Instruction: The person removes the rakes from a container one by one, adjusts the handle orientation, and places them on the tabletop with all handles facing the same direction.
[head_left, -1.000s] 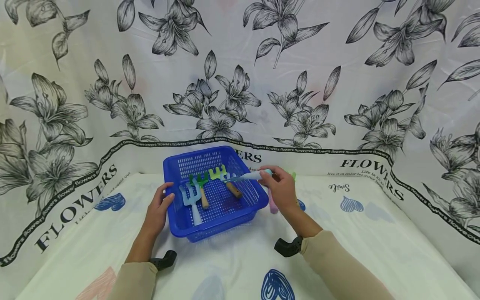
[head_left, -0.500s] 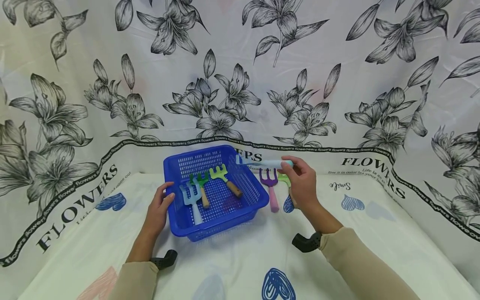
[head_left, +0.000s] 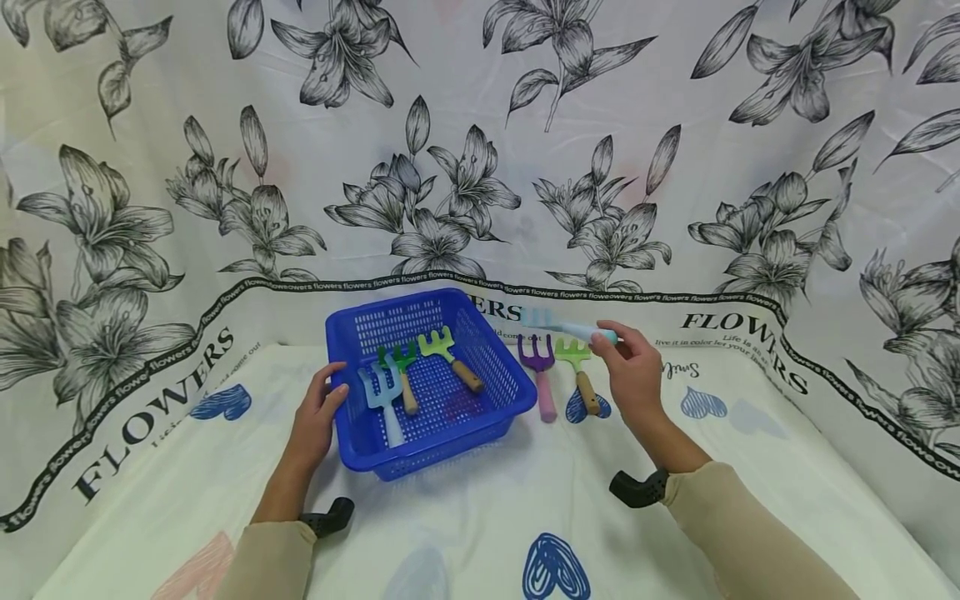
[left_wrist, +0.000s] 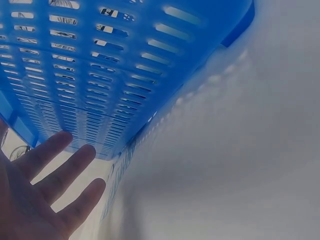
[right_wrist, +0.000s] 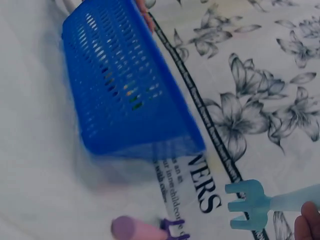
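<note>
My right hand (head_left: 636, 373) pinches the handle end of a light blue toy garden fork (head_left: 573, 327), held up with its tines pointing left; the tines also show in the right wrist view. My left hand (head_left: 318, 417) holds the left rim of a blue plastic basket (head_left: 442, 446), thumb and forefinger over the edge, the other fingers spread along the outside wall. Inside the basket lie a light blue fork (head_left: 390, 412), a dark green fork (head_left: 407, 383) and a yellow-green fork (head_left: 461, 367), the last two with wooden handles.
Right of the basket, a purple fork with a pink handle (head_left: 546, 392) and a light green fork with a wooden handle (head_left: 587, 392) lie side by side on the white heart-patterned cloth (head_left: 465, 533). A flower-printed curtain (head_left: 525, 225) rises behind.
My right hand has lifted the light blue fork out from over the basket and carried it right, above the forks on the cloth. The left hand and basket have stayed put.
</note>
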